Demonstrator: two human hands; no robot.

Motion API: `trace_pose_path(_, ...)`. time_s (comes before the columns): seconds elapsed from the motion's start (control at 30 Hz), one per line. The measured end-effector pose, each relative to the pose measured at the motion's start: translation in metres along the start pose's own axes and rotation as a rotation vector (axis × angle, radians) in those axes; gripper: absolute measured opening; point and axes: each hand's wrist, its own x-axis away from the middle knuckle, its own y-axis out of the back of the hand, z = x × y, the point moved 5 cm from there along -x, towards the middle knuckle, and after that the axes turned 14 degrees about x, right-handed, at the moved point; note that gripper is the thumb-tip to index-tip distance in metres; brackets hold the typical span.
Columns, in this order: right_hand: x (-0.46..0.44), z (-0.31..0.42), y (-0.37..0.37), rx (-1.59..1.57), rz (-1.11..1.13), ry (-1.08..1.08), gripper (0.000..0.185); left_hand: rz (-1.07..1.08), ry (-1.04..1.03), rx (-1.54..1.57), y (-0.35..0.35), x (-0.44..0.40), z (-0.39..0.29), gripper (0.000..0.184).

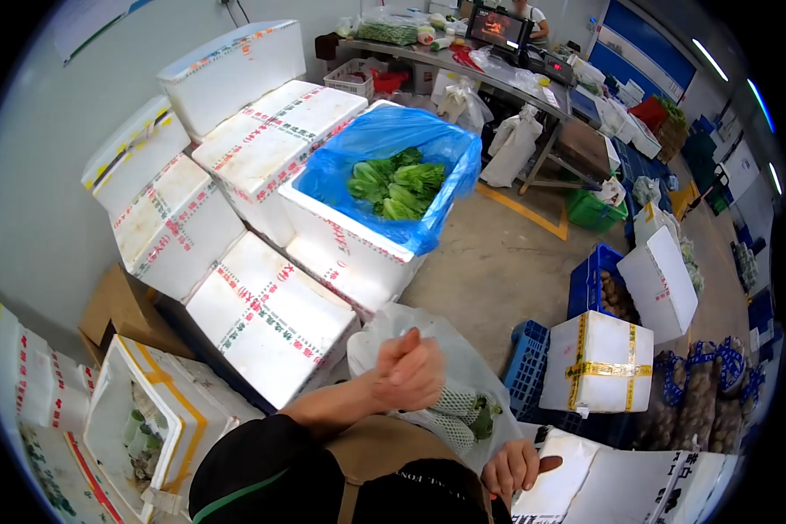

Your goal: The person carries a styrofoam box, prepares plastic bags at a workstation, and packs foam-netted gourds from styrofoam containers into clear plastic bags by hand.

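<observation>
My left hand (408,371) is raised in front of my chest, its fingers curled closed and slightly blurred; what is in them, if anything, is hidden. Below it hangs or stands a clear plastic bag (371,341) with green vegetables in white foam nets (457,402). Low on the right, my right hand (511,469) has bent fingers close to the edge of a white foam box (568,463). A small dark brown shape (550,464) shows beside its fingertips. Whether that hand grips anything, I cannot make out.
Stacked white foam boxes (271,306) fill the left; one, lined with a blue bag (349,144), holds leafy greens (397,185). A metal table (458,65) stands behind. On the right are a taped foam box (598,362), a blue crate (585,279) and filled sacks (699,393).
</observation>
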Motion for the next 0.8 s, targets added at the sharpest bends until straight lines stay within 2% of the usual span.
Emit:
trace_pose_path(0.07, 0.01, 0.02, 0.002, 0.112, -0.043, -0.022, 0.057, -0.054, -0.01, 0.026, 0.034, -0.007, -0.002, 0.052)
trace_pose_path(0.17, 0.0, 0.038, 0.011, 0.214, -0.037, 0.015, 0.058, -0.398, 0.118, -0.059, 0.095, -0.002, 0.003, 0.054)
trace_pose_path(0.23, -0.003, 0.056, 0.027, 0.248, 0.053, 0.029, 0.058, -0.435, 0.177, 0.061, 0.109, -0.024, -0.004, 0.054)
trace_pose_path(0.37, -0.009, 0.095, 0.058, 0.34, -0.202, 0.08, 0.057, -0.472, 0.272, 0.185, 0.152, -0.063, -0.04, 0.054)
trace_pose_path(0.43, -0.02, 0.119, 0.083, 0.399, -0.244, 0.096, 0.056, -0.503, 0.297, 0.2, 0.183, -0.083, -0.062, 0.055)
trace_pose_path(0.5, -0.043, 0.143, 0.112, 0.428, -0.197, 0.052, 0.05, -0.479, 0.342, 0.224, 0.208, -0.112, -0.091, 0.055)
trace_pose_path(0.63, -0.106, 0.197, 0.173, 0.465, -0.068, -0.064, 0.04, -0.648, 0.428, 0.304, 0.261, -0.172, -0.155, 0.056)
trace_pose_path(0.8, -0.174, 0.264, 0.225, 0.49, -0.008, -0.107, 0.029, -0.629, 0.534, 0.108, 0.309, -0.258, -0.215, 0.054)
